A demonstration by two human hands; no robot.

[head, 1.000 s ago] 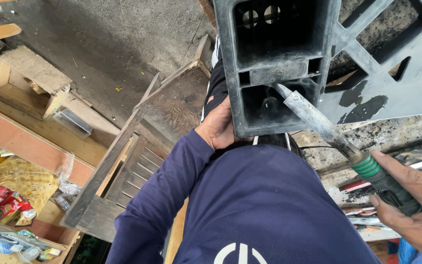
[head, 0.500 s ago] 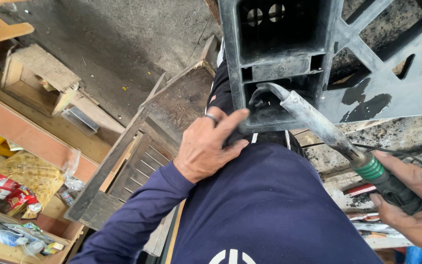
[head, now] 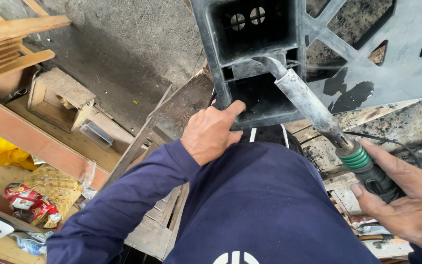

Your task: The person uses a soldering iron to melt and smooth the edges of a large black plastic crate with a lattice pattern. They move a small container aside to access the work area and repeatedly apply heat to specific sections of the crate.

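Note:
A black plastic pallet [head: 377, 54] with cut-out openings leans against my lap, its hollow block foot [head: 250, 58] facing me. My left hand [head: 211, 129] grips the lower edge of that foot, thumb up on its rim. My right hand [head: 406, 195] holds the black and green handle of a soldering iron [head: 313, 110]. Its long grey metal shaft slants up to the left, and its bent tip rests on the crossbar inside the foot. A dark cord runs off from the handle to the right.
A slatted wooden pallet [head: 167, 146] lies on the floor under my left arm. Wooden boxes [head: 59, 98], a woven basket [head: 54, 188] and red snack packets [head: 30, 205] sit at the left. Blackened boards [head: 406, 132] lie at the right.
My left hand came out from under the foot, reached toward the iron's shaft, then settled on the foot's lower edge. The iron's tip rose from the lower opening to the crossbar.

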